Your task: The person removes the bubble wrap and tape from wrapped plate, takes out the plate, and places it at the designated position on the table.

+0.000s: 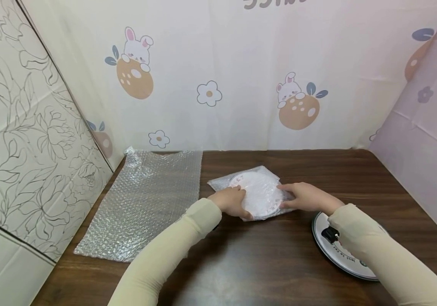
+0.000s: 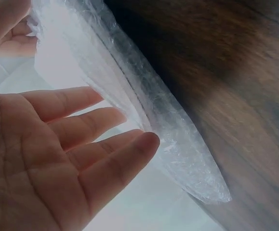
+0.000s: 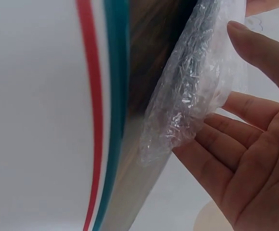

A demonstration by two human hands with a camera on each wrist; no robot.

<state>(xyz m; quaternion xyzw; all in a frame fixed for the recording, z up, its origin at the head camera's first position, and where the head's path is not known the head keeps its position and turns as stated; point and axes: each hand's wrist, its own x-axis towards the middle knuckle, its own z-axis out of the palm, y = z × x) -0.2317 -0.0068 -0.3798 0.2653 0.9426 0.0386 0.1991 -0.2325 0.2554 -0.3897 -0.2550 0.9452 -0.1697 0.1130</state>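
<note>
A round white plate (image 1: 258,193), wrapped in clear bubble wrap, lies on the table towards the middle. My left hand (image 1: 231,201) rests on its left side. In the left wrist view, the left hand's fingers (image 2: 81,115) are fairly straight, their tips touching the edge of the wrap. My right hand (image 1: 307,196) touches the plate's right side, thumb and fingers spread apart. In the right wrist view, the crinkled bubble wrap (image 3: 187,96) meets the right hand's fingers (image 3: 226,144). Some of those fingertips are hidden behind the wrap.
A large flat sheet of bubble wrap (image 1: 149,199) covers the table's left side. Under my right forearm lies another white plate (image 1: 341,259), its rim striped. A patterned curtain (image 1: 241,76) hangs behind the brown table (image 1: 241,263), and a floral panel (image 1: 23,127) stands on the left.
</note>
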